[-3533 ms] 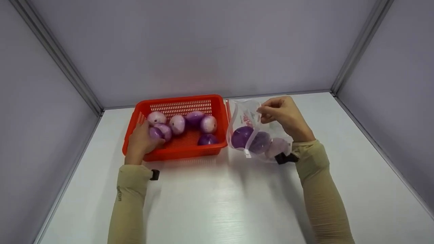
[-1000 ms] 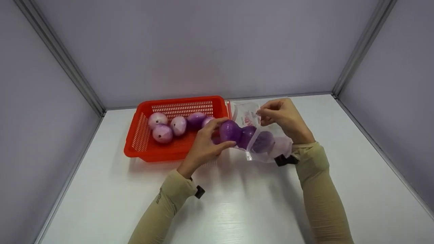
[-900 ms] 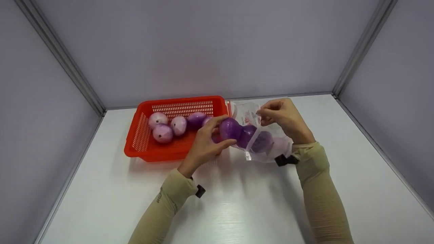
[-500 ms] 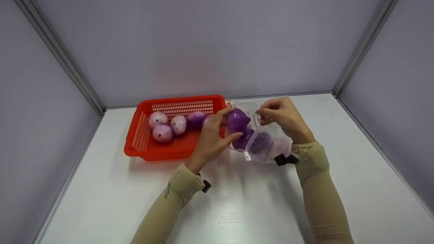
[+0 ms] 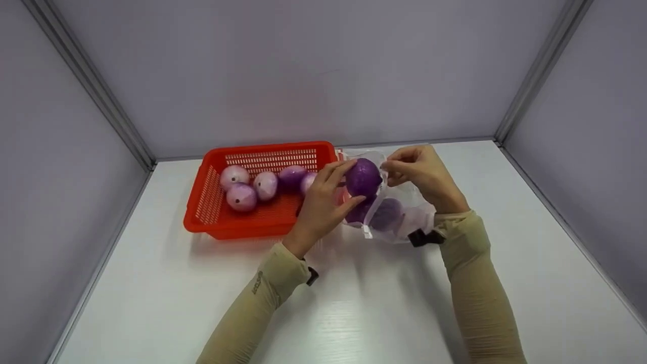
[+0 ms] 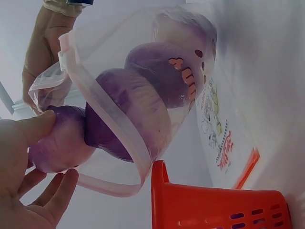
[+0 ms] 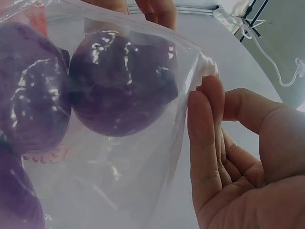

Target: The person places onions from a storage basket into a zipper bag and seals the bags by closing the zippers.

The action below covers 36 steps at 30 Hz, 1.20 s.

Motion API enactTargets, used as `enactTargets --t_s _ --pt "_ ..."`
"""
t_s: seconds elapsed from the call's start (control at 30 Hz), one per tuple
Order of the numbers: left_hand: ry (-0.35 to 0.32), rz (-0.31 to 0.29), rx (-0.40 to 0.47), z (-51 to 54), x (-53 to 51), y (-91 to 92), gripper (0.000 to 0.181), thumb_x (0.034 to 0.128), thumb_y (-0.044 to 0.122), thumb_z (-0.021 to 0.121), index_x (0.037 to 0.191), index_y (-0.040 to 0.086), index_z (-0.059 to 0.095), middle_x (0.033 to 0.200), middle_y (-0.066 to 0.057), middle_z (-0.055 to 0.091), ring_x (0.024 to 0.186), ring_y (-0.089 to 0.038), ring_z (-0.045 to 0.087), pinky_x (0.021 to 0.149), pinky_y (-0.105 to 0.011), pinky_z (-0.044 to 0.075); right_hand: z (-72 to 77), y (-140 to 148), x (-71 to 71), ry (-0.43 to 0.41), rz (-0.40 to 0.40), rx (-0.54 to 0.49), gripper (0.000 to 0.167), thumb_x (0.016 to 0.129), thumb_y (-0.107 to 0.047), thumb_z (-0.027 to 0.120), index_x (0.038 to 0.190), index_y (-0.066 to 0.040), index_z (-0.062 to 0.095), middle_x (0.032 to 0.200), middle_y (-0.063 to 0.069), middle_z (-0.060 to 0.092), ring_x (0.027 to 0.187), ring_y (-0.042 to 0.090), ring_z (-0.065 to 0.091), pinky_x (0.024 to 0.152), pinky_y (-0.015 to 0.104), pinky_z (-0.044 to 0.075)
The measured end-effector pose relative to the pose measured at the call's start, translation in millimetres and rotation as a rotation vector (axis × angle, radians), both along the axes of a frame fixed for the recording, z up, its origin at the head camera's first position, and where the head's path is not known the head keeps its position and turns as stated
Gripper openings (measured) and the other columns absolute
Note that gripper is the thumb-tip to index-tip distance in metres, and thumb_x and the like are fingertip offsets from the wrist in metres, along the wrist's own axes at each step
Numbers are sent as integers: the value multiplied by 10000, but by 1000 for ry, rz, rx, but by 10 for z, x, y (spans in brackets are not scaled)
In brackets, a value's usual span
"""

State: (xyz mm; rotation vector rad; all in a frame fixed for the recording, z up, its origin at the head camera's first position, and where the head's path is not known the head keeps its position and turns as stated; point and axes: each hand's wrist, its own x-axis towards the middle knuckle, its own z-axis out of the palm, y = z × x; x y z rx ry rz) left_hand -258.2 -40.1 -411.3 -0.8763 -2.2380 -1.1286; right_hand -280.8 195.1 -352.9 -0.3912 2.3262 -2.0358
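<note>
The left hand grips a dark purple onion between thumb and fingers at the mouth of a clear zip bag. In the left wrist view that onion touches another onion inside the bag. The right hand pinches the bag's upper edge; the right wrist view shows its thumb and fingers closed on the plastic. Several onions lie in the bag, among them a dark one and a pale one.
A red basket stands left of the bag and holds several onions, such as a pale one. A printed bag with a red strip lies behind the held bag. Grey walls surround the white table.
The left hand has carried an onion from the basket to the bag's mouth, and lately a little further right and up. The right hand has stayed nearly still at the bag's edge.
</note>
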Motion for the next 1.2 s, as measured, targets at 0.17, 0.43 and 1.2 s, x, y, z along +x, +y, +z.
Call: enactTargets --t_s 0.17,0.43,1.2 --pt "50 91 -90 -5 15 -29 620 930 352 782 1461 116 567 1452 -58 625 1286 -241 583 1162 -387 438 18 9 6 -7 -9 4 129 915 -18 721 949 107 725 731 1 723 578 97 676 614 289 622" --pt "122 152 -222 -5 61 -68 540 989 363 701 1482 176 583 1387 -40 660 1229 -239 590 1125 -410 458 44 26 14 4 -23 14 168 917 -34 726 958 128 717 739 9 721 584 106 678 624 298 626" --pt "39 82 -121 -79 71 -361 395 986 258 718 1366 161 676 1300 -32 693 1180 -225 608 1114 -405 469 65 64 19 17 -19 -45 73 906 9 718 854 11 768 720 14 724 566 102 667 612 299 625"
